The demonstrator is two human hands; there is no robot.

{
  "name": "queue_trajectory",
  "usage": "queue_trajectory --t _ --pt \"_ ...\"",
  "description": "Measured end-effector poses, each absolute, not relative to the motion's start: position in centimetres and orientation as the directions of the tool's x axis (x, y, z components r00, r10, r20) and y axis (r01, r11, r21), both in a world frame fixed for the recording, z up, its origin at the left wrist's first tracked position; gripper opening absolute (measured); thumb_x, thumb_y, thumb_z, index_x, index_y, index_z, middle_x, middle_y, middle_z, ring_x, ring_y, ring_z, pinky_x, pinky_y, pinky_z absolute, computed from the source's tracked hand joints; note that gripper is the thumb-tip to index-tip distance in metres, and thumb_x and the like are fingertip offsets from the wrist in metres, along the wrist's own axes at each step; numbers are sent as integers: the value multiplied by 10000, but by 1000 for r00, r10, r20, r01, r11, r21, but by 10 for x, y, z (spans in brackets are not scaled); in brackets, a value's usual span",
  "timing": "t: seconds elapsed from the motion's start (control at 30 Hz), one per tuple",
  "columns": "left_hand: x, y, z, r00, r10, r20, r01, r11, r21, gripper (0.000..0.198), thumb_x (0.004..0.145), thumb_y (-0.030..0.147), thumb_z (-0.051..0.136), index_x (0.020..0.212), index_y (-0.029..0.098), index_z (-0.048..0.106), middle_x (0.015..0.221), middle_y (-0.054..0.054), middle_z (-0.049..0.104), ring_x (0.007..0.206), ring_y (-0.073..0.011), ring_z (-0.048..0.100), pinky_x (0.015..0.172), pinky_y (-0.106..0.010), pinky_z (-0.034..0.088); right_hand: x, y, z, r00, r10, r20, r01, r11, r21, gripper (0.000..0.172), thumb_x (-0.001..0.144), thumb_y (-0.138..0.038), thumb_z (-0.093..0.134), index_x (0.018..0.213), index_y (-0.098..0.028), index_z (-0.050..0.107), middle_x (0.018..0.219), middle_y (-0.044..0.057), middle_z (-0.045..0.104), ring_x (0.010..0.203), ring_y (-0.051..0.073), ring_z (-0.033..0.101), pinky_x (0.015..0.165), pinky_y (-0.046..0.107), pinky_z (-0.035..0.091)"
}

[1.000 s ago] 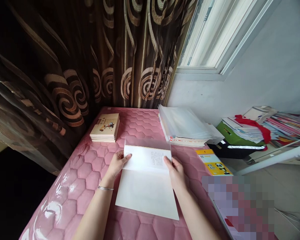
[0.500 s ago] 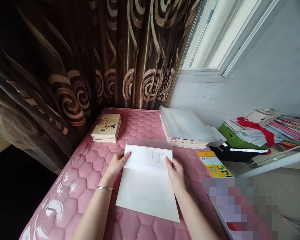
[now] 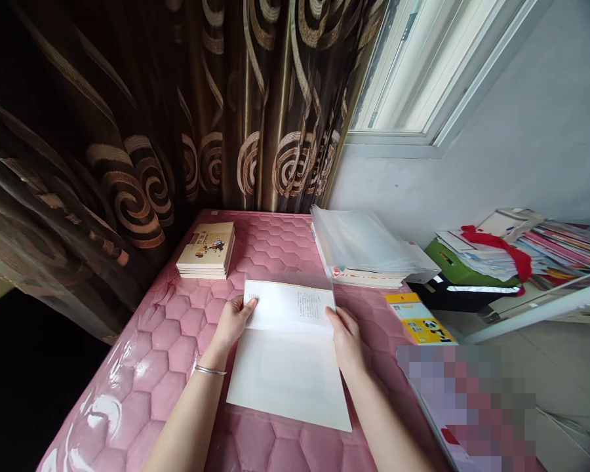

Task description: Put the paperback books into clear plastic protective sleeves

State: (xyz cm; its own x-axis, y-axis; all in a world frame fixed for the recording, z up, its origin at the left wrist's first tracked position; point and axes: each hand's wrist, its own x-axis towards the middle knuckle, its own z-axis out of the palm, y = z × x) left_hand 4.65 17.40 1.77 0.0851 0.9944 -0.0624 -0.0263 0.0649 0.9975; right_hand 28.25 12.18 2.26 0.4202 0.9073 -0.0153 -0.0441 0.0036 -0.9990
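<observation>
An open book [image 3: 288,377] lies in front of me on the pink quilted surface. Its lower page is blank, and its raised upper page carries small columns of print. Clear plastic film shows past the book's top and bottom edges. My left hand [image 3: 235,318] pinches the left edge of the upper page, thumb on top. At the right edge of that page, my right hand [image 3: 347,333] grips it the same way, its thumb beside the print. The fingers under the page are partly hidden.
A small stack of books [image 3: 206,249] sits at the back left. Clear plastic sheets [image 3: 358,239] cover a book pile at the back right. A yellow book [image 3: 423,321] lies at the right edge, near a green box [image 3: 447,262] of papers. Dark curtains [image 3: 255,105] hang behind.
The view has shifted slightly. Both hands still hold the upper page, which is tilted a little differently, with more print showing at its left edge.
</observation>
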Motion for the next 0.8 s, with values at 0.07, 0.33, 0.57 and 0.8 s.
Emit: queue_trajectory --t 0.07,0.33,0.57,0.8 --pt "46 174 20 91 993 -79 -27 81 996 492 685 596 723 758 112 674 686 -45 666 656 -180 603 593 -263 450 285 122 19 420 908 4 0 5 -1000 326 713 -553 635 708 -227 649 753 30 676 728 217 603 659 308 489" --pt "43 170 29 232 967 -106 -161 145 976 516 637 486 813 968 110 689 920 -108 733 822 -238 671 765 -338 508 284 125 13 458 887 59 199 -37 -979 414 779 -624 539 768 -213 590 749 44 619 752 228 582 673 333 484" --pt "42 172 23 183 978 -101 -242 145 960 468 641 455 814 949 145 648 903 -70 725 808 -206 667 771 -324 508 252 100 64 422 651 631 624 296 -723 445 850 -415 561 1215 -172 482 1220 170 479 1198 289 465 992 495 416" --pt "51 171 22 130 989 -71 -182 94 979 450 669 467 781 945 144 636 900 -67 712 809 -204 651 763 -319 501 230 38 115 -35 983 182 -195 172 -966 272 845 -471 593 1033 -276 581 1051 92 629 1030 269 606 883 447 503"
